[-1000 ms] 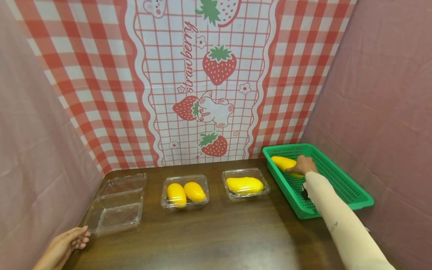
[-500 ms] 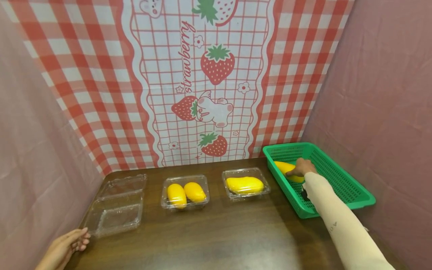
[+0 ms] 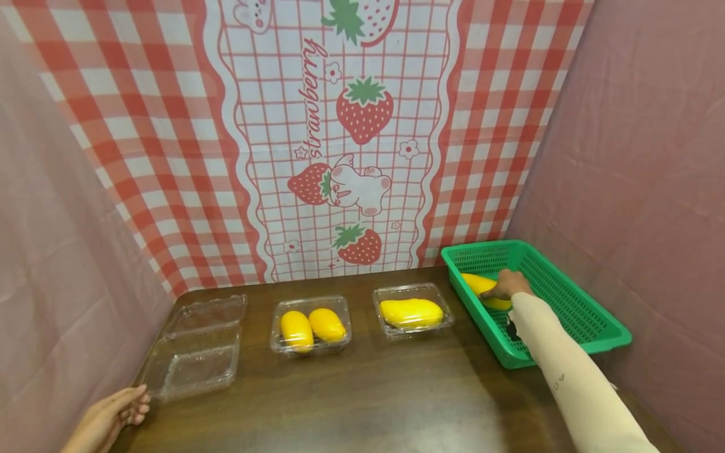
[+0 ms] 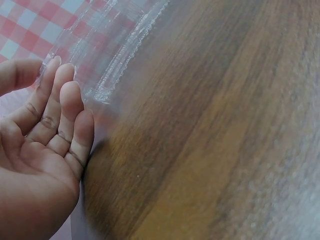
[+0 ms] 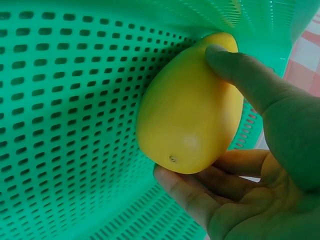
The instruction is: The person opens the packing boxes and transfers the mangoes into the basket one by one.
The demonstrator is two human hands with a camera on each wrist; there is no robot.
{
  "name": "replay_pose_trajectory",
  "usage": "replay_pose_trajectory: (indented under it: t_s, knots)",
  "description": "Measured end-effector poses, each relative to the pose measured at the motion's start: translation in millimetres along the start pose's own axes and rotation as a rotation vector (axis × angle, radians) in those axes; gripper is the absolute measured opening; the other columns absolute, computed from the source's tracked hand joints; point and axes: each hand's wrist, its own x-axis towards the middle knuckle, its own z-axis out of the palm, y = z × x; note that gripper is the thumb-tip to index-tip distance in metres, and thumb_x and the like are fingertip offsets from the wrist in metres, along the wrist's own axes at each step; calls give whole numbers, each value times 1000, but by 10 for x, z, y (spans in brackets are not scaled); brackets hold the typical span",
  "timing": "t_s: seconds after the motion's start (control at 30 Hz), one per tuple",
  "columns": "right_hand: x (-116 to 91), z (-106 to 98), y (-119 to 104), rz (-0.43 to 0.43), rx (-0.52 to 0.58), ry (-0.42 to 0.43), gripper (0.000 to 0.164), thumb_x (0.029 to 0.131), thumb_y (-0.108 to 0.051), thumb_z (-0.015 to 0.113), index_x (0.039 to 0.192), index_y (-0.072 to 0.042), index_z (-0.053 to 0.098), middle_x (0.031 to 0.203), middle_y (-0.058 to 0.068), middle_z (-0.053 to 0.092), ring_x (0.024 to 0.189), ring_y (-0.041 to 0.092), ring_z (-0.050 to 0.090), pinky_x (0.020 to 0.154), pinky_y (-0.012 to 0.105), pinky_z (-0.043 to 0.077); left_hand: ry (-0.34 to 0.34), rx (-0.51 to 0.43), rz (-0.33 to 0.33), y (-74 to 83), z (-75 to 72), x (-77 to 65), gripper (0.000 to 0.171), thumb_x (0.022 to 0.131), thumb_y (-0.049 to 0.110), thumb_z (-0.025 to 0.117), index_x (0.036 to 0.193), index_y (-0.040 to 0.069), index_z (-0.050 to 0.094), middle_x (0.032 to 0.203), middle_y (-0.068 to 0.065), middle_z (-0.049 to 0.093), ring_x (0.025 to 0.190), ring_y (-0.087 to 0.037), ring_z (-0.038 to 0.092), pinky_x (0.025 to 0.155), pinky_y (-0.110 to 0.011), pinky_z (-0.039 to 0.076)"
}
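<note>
Inside the green basket, my right hand holds a yellow mango. The thumb presses its upper side and the fingers lie beneath it, close to the perforated basket wall. At the table's left edge, my left hand pinches the near left corner of a clear plastic container between thumb and index finger; the other fingers are loosely bent. The container's hinged lid is folded back, and no fruit lies inside.
A lidded clear container with two mangoes stands at the middle back. Right of it, another clear container holds one long mango. Pink cloth walls flank the brown table; a checked strawberry cloth hangs behind.
My right hand and the mango have shifted slightly nearer and lower within the basket. The left hand stays at the container's corner.
</note>
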Motion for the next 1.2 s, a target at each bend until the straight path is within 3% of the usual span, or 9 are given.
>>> replay_pose_trajectory:
  t_s: [0.33, 0.47, 0.57, 0.67, 0.8, 0.87, 0.93, 1.03, 1.2]
  knots:
    - [-16, 11, 27, -18, -13, -30, 56, 87, -40, 81, 93, 8, 54, 90, 21, 55, 92, 41, 49, 74, 47, 50, 81, 43, -75, 14, 20, -9, 27, 109, 10, 48, 94, -4, 65, 81, -4, 65, 71, -12, 62, 64, -25, 55]
    - [1, -6, 38, -29, 7, -18, 56, 87, -45, 80, 87, 3, 51, 82, 16, 50, 82, 35, 50, 69, 42, 49, 92, 51, -77, 30, 33, 0, 28, 109, 11, 49, 93, -5, 66, 81, -4, 65, 71, -12, 62, 64, -24, 55]
    - [7, -23, 38, -54, 16, 22, 58, 88, -44, 79, 86, 9, 57, 80, 18, 55, 80, 35, 54, 66, 40, 50, 94, 66, -86, 40, 36, -1, 30, 110, 13, 49, 92, -5, 66, 80, -4, 65, 71, -12, 61, 64, -24, 54]
    - [-4, -40, 10, -90, 23, 76, 59, 91, -40, 77, 94, 18, 63, 85, 26, 62, 81, 40, 58, 64, 40, 52, 76, 43, -86, 47, 17, -13, 34, 111, 14, 47, 91, -5, 67, 80, -4, 66, 71, -14, 62, 64, -26, 55]
    - [-36, -59, -90, -134, 42, 133, 53, 95, -33, 75, 106, 18, 66, 95, 32, 65, 83, 44, 60, 69, 46, 56, 42, -1, -85, 68, -30, -17, 38, 112, 17, 44, 92, -4, 68, 83, -4, 68, 74, -15, 64, 66, -27, 56]
    - [-58, -67, -155, -148, 51, 139, 49, 97, -31, 73, 111, 16, 67, 100, 34, 66, 88, 46, 61, 76, 51, 57, 32, 0, -96, 83, -47, -11, 38, 112, 19, 43, 94, -4, 68, 85, -5, 68, 76, -16, 64, 67, -28, 56]
    - [-89, -70, -214, -177, 41, 172, 51, 97, -29, 73, 121, 16, 65, 120, 35, 64, 106, 52, 61, 83, 58, 56, 18, 12, -112, 97, -59, -7, 39, 113, 22, 43, 95, -4, 67, 87, -4, 67, 77, -16, 63, 68, -28, 56]
    - [-122, -61, -306, -209, 51, 197, 46, 99, -26, 71, 122, 14, 66, 122, 34, 65, 108, 50, 62, 86, 59, 55, -15, -32, -101, 115, -78, -3, 40, 113, 21, 41, 96, -4, 67, 88, -5, 67, 77, -16, 64, 69, -29, 57]
    - [-160, -25, -489, -262, 86, 237, 35, 100, -22, 69, 116, 10, 71, 112, 28, 70, 95, 41, 67, 81, 54, 58, -98, -135, -68, 151, -119, 0, 41, 114, 19, 37, 98, 0, 70, 90, -3, 69, 79, -16, 66, 71, -31, 59]
